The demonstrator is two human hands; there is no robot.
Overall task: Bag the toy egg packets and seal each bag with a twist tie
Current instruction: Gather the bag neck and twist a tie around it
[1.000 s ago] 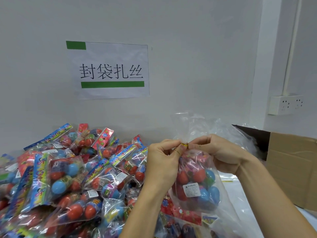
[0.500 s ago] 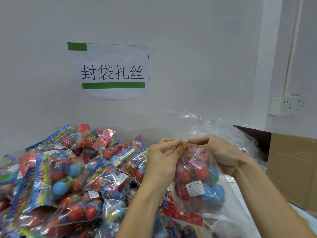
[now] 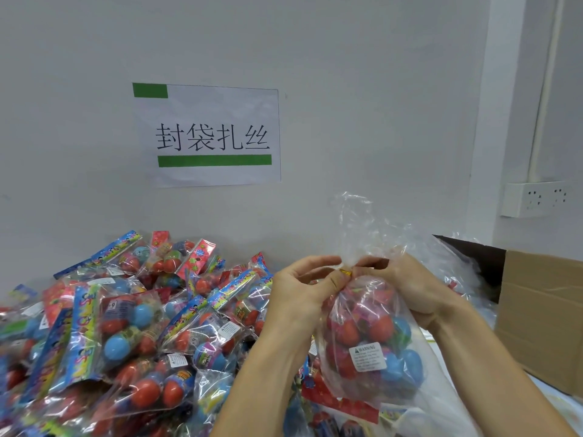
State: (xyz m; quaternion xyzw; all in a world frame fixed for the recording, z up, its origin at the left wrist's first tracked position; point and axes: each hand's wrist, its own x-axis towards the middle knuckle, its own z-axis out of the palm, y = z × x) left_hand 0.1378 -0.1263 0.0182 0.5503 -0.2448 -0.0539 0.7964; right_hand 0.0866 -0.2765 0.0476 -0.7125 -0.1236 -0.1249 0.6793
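Now the twist tie is being wound on the gathered neck of the bag.
It is pinched by left hand and right hand above the packets; the neck should be kept tight while turned.

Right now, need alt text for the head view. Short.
Two hands pinch a gold twist tie at the gathered neck of a clear bag of red and blue toy eggs, left hand and right hand meeting there. A pile of egg packets lies left, a cardboard box right, a paper sign on the wall.
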